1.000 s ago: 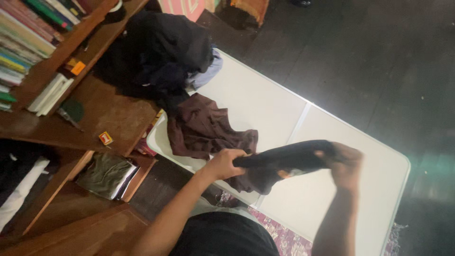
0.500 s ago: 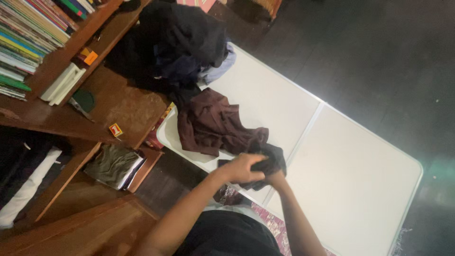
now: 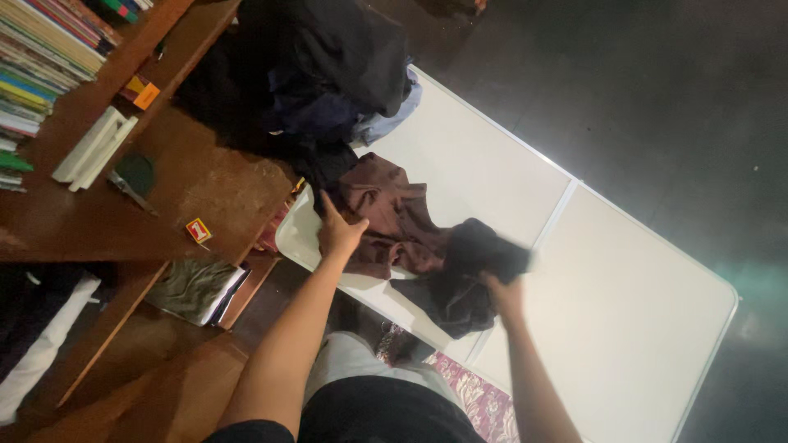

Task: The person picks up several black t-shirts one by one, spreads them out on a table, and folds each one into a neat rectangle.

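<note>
Black garment (image 3: 464,279) hangs bunched from the right hand (image 3: 502,291), which grips it, long axis running down toward the table (image 3: 624,271) edge. Left hand (image 3: 338,232), fingers spread, presses the brown garment (image 3: 386,217).

Left arm: stretching forward from the torso, bare, nearly straight.
Left hand (image 3: 339,230): lying palm down with fingers spread, pressing flat, closed on nothing.
Right arm: reaching forward from the torso, forearm bare, elbow bent slightly.
Right hand (image 3: 502,289): curling shut, its grip closing around dark cloth, blurred.
</note>
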